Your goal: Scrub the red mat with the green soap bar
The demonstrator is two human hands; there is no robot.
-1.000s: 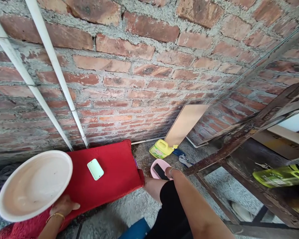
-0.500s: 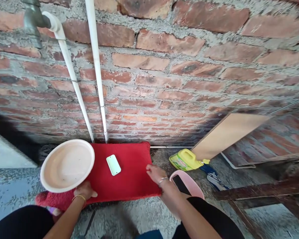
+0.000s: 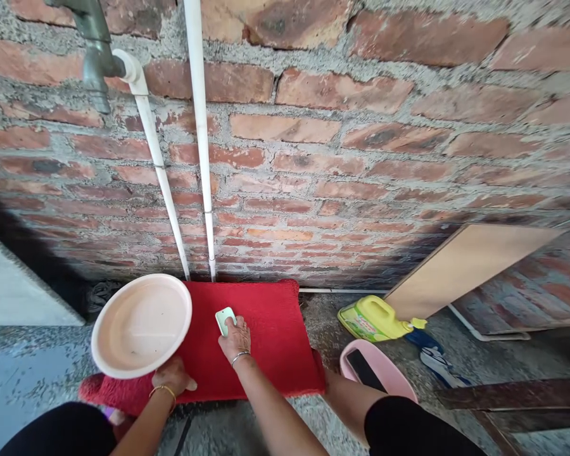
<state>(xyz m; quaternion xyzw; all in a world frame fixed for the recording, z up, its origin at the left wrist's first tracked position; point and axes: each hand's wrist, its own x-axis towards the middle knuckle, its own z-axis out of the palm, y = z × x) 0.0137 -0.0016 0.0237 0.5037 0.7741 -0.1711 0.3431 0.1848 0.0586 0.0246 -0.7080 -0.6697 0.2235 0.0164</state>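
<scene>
My right hand [image 3: 235, 341] is closed on a pale green scrub brush [image 3: 223, 315], a flat rounded block whose bristles I cannot see. It holds the brush against a thick red mat [image 3: 270, 335]. My left hand [image 3: 173, 375] lies on the mat's near left part, thumb stretched out, close under the rim of a pale pink basin [image 3: 105, 361]. That basin covers the mat's left end, and its rim hides some of my left fingers. A bunched red part [image 3: 92, 387] of the mat hangs at the lower left.
A yellow detergent jug [image 3: 374, 318] lies on the floor at right, near a leaning board [image 3: 475, 266]. Closer to me is a pink tub [image 3: 399, 377] holding a dark flat object [image 3: 365, 369]. White pipes [image 3: 200, 139] and a tap [image 3: 95, 63] run along the brick wall.
My right hand has moved left from the mat's right edge and taken hold of the brush. My left hand stays by the basin. The view has shifted slightly.
</scene>
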